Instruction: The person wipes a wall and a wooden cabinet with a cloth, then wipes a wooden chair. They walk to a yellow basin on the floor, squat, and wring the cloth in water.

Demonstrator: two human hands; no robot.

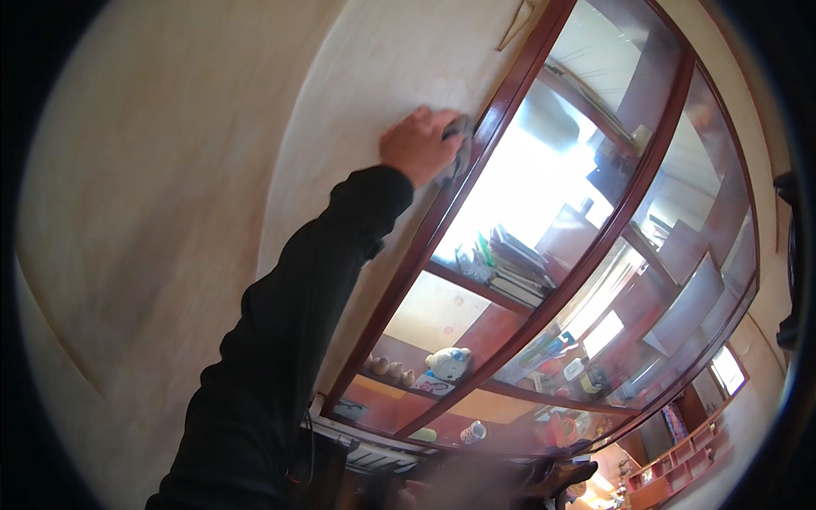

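Observation:
My left hand, in a black sleeve, reaches up along the pale wall. It is shut on a grey cloth, which is pressed against the edge of a dark red wooden frame. That frame belongs to a glass-fronted display cabinet, which leans across the view. The fingertips are partly hidden by the hand and blurred. Low in the picture, a blurred pinkish shape may be part of my right hand; what it holds cannot be made out.
Behind the glass stand books, a white plush or figurine bear, small gourd-like ornaments and a patterned cup. Bright reflections cover much of the panes. Below the cabinet is a white slatted radiator. A pinkish shelf unit stands lower right.

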